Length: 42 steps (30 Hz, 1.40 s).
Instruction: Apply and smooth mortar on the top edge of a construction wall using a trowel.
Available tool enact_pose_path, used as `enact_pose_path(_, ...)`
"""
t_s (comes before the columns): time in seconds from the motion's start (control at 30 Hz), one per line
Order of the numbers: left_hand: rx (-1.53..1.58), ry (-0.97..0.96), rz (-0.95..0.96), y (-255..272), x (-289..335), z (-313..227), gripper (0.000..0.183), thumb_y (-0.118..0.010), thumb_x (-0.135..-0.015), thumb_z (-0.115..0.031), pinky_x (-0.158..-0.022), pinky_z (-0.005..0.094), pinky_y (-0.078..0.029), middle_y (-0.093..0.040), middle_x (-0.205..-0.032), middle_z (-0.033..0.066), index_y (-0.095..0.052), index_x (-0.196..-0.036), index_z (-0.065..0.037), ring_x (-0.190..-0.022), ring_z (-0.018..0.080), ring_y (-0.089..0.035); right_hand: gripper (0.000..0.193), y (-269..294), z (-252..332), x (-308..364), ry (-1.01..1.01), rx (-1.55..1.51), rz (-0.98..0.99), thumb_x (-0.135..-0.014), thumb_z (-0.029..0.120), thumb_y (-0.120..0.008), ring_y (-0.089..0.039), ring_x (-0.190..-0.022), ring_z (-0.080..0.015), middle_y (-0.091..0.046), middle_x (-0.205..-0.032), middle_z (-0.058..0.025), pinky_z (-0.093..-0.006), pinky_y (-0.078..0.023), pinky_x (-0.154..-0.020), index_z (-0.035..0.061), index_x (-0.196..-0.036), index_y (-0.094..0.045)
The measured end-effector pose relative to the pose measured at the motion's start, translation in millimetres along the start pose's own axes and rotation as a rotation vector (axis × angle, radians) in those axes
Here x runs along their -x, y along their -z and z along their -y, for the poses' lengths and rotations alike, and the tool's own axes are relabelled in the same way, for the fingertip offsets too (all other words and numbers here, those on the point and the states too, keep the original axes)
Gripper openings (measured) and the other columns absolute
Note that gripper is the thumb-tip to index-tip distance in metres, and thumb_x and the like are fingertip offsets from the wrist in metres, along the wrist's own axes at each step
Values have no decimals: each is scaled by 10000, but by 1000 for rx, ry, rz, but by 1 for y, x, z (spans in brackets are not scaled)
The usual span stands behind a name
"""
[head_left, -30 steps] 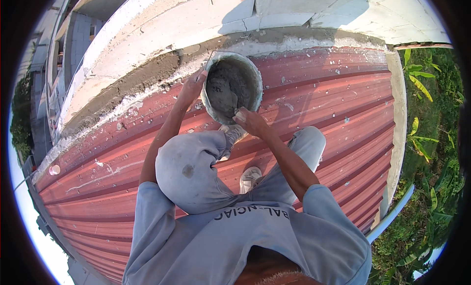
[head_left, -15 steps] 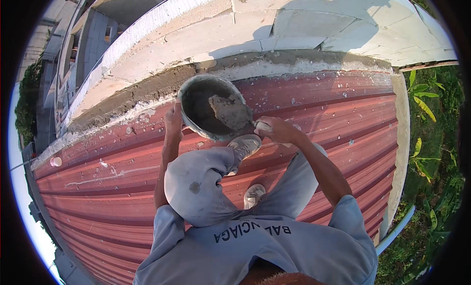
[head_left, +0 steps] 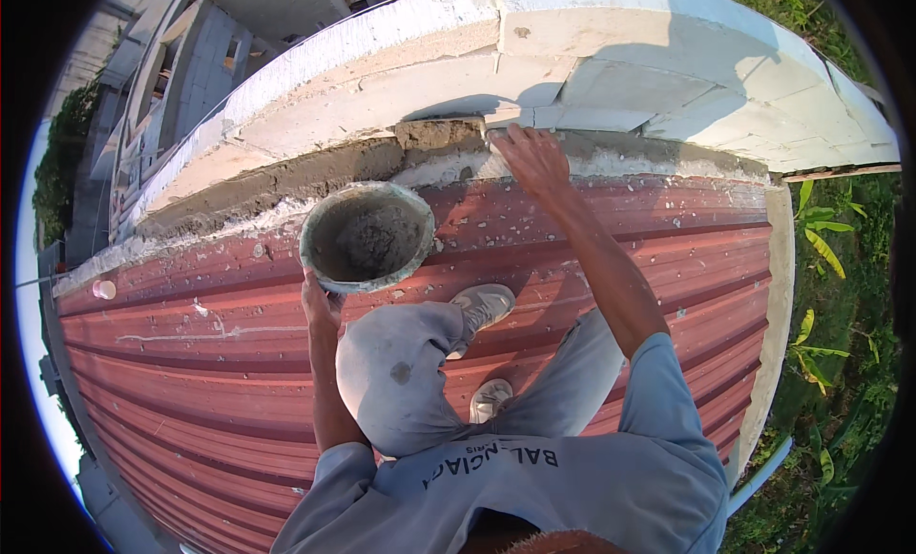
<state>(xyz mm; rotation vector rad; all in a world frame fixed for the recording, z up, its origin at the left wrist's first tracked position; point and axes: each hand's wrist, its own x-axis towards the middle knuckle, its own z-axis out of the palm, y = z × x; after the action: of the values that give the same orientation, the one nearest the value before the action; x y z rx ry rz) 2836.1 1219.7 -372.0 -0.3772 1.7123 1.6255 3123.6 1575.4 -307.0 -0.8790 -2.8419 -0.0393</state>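
A round mortar bucket (head_left: 420, 210), its rim crusted grey, is tipped toward me with wet mortar (head_left: 377, 241) inside. My left hand (head_left: 320, 301) grips it at the near left side. My right hand (head_left: 534, 158) is closed at the foot of the pale block wall (head_left: 620, 86), around the handle of a trowel (head_left: 493, 139); the fingers partly hide the handle. Left of that hand, a fresh lump of mortar (head_left: 441, 132) lies against the wall's base, and the trowel's blade cannot be made out clearly there.
Below me lies a ribbed red metal roof (head_left: 219, 363) strewn with mortar crumbs. A rough mortar strip (head_left: 286, 187) runs along the wall's foot. A small pink cup-like thing (head_left: 104, 289) sits at the left. Beyond the roof's right edge (head_left: 778, 315) grow green plants (head_left: 821, 239).
My right hand has carried the mortar-loaded trowel from the bucket up to the wall's base, where a lump now sits. The bucket has shifted left and down with my left hand.
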Motion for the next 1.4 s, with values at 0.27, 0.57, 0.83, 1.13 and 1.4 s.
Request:
enact_pose_path(0.27, 32, 3, 70, 19, 3, -12, 452, -502, -937, -538, -708, 310, -524, -563, -1123, 8, -498, -1202, -172, -907, 146, -558, 372, -14, 46, 62, -229, -163, 53, -888, 271, -598, -611, -1012, -300, -609, -1052, -109, -458, -502, -853, 100, -1217, -563)
enact_pose_path(0.57, 15, -46, 138, 10, 10, -11, 461, -497, -948, -514, -791, 349, -535, -557, -1172, 19, -493, -1211, -136, -997, 178, -560, 379, -43, 51, 24, -353, -269, 355, -954, 384, -486, -669, -856, -381, -647, -982, -187, -506, -536, -762, 111, -1213, -530)
enact_pose_path(0.83, -2, 36, 94, 5, 8, -7, 480, -500, -935, -545, -762, 340, -527, -553, -1106, -2, -478, -1236, -171, -947, 158, -547, 410, -65, -65, 71, -363, -307, 293, -953, 407, -489, -661, -826, -369, -650, -893, -190, -464, -530, -697, 125, -1248, -529)
enact_pose_path(1.13, 29, 66, 75, 19, 5, -11, 500, -502, -937, -539, -800, 334, -522, -546, -1186, 3, -480, -1260, -158, -991, 160, -550, 410, -32, 117, 62, -1086, -1676, 263, -1002, 375, -408, -549, -527, -126, -529, -727, -37, -299, -503, -457, 44, -1238, -464)
enact_pose_path(1.4, 38, 67, 77, 8, 4, -10, 536, -492, -939, -544, -896, 373, -500, -534, -1226, 23, -466, -1292, -141, -1057, 177, -538, 414, -94, 120, 19, -489, -859, 315, -956, 384, -472, -666, -814, -399, -660, -895, -261, -485, -529, -732, 17, -1145, -492)
